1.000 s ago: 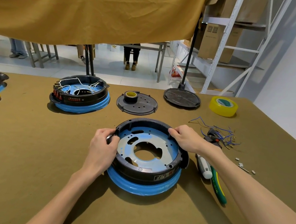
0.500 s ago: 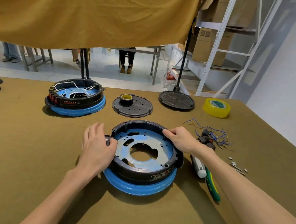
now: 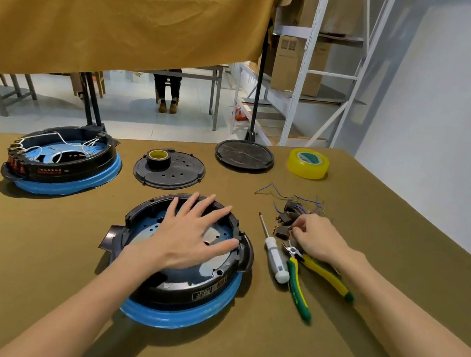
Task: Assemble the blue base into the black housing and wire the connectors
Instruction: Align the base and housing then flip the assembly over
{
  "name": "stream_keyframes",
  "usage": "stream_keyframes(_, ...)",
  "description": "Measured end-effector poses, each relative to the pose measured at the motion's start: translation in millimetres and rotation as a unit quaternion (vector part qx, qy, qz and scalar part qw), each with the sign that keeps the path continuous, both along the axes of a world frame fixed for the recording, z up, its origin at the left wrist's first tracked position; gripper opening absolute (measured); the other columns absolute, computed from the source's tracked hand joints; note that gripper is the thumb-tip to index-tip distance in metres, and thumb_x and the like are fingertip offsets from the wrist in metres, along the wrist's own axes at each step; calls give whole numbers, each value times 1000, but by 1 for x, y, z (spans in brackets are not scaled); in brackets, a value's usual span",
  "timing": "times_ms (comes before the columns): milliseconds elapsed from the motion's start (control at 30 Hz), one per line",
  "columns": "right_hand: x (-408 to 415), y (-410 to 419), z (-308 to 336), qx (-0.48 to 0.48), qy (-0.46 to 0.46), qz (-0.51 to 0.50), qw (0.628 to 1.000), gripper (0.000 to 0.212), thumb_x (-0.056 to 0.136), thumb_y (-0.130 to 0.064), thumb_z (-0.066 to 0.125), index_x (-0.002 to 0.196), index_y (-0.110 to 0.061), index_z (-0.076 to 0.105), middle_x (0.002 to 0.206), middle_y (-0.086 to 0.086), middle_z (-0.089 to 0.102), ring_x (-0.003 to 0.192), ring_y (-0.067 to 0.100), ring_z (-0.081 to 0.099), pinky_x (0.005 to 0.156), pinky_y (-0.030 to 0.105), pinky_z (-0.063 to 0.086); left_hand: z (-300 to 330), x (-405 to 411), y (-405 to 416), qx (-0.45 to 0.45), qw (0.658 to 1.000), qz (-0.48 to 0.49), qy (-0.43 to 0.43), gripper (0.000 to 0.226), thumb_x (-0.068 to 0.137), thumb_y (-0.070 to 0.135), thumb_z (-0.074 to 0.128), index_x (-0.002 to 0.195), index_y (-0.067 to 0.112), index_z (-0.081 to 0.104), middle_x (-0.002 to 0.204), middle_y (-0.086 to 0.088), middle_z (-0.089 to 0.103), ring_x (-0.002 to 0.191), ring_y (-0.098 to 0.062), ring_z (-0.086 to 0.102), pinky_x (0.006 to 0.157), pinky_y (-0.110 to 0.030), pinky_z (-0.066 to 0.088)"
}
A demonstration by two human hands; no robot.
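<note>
The black housing [image 3: 179,290] sits on the blue base [image 3: 181,315] in the middle of the brown table, and the blue base plate [image 3: 142,231] shows inside the ring. My left hand [image 3: 187,238] lies flat over the housing's centre with fingers spread. To the right, my right hand [image 3: 317,237] reaches into the pile of black connectors [image 3: 281,233] with thin blue wires [image 3: 301,201], and its curled fingertips pinch one connector.
A screwdriver [image 3: 275,258] and green-yellow pliers [image 3: 300,284] lie right of the housing. Behind are a black lid [image 3: 185,176] bearing a small tape roll, a stand's round foot [image 3: 244,155] and a yellow tape roll [image 3: 308,163]. A wired assembly [image 3: 60,163] sits back left.
My left hand left the housing's left rim and now lies flat over its centre. My right hand let go of the right rim and moved right to the connector pile.
</note>
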State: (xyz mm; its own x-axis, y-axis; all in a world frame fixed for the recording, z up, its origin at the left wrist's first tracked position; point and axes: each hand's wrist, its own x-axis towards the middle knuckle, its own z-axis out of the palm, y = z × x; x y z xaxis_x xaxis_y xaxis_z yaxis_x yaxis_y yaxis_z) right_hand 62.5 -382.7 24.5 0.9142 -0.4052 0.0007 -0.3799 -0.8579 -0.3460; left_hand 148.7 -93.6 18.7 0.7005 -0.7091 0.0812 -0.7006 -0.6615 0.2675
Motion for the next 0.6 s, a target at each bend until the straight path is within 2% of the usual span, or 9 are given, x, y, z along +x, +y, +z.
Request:
stream_keyframes(133, -6, -15, 8, -4, -4, -36, 999, 24, 103, -21, 47, 108, -10, 68, 105, 10, 69, 95, 29, 65, 85, 43, 57, 0, -2, -1, -3, 1000, 5, -12, 99, 69, 102, 6, 156, 56, 12, 172, 11, 4, 159, -18, -7, 124, -54, -13)
stream_keyframes(233, -10, -29, 14, 4, 38, -61, 997, 27, 105, -24, 45, 99, -3, 62, 98, 14, 66, 90, 32, 64, 79, 40, 54, 1, -5, -1, -3, 1000, 5, -11, 100, 70, 100, 6, 158, 54, 13, 172, 10, 2, 159, -18, -8, 125, -52, -11)
stream_keyframes(333, -14, -37, 16, 7, 91, -67, 994, 22, 105, -23, 45, 88, -9, 52, 90, 11, 59, 81, 27, 58, 70, 34, 46, 2, -6, -1, -8, 1000, 6, -5, 100, 70, 99, 8, 159, 52, 15, 172, 10, 2, 159, -18, -9, 127, -50, -8)
stream_keyframes(400, -16, -38, 18, 13, 106, -66, 992, 20, 102, -18, 47, 84, -11, 53, 87, 9, 59, 79, 24, 58, 68, 33, 47, 4, -6, -1, -18, 1000, 4, 3, 101, 70, 99, 10, 159, 51, 17, 172, 9, 3, 159, -17, -8, 127, -49, -7)
stream_keyframes(467, -19, -40, 21, 9, 121, -64, 991, 13, 98, -12, 51, 96, -7, 62, 98, 10, 65, 90, 24, 64, 79, 39, 57, 6, -8, -1, -29, 999, 4, 13, 102, 69, 98, 14, 158, 49, 21, 172, 9, 5, 159, -16, -6, 128, -47, -6)
stream_keyframes(533, -21, -42, 20, 0, 132, -66, 989, 17, 95, -8, 53, 107, -7, 64, 108, 12, 67, 99, 28, 65, 92, 45, 57, 8, -9, -1, -42, 999, 2, 18, 101, 69, 97, 19, 158, 48, 25, 172, 9, 9, 159, -16, -3, 127, -46, -3)
stream_keyframes(600, -24, -43, 16, -11, 117, -72, 990, 14, 93, -5, 56, 104, -9, 64, 108, 12, 66, 99, 29, 64, 93, 47, 57, 8, -9, 0, -58, 998, 2, 19, 99, 71, 96, 23, 157, 46, 28, 171, 7, 14, 159, -17, 1, 127, -46, 1)
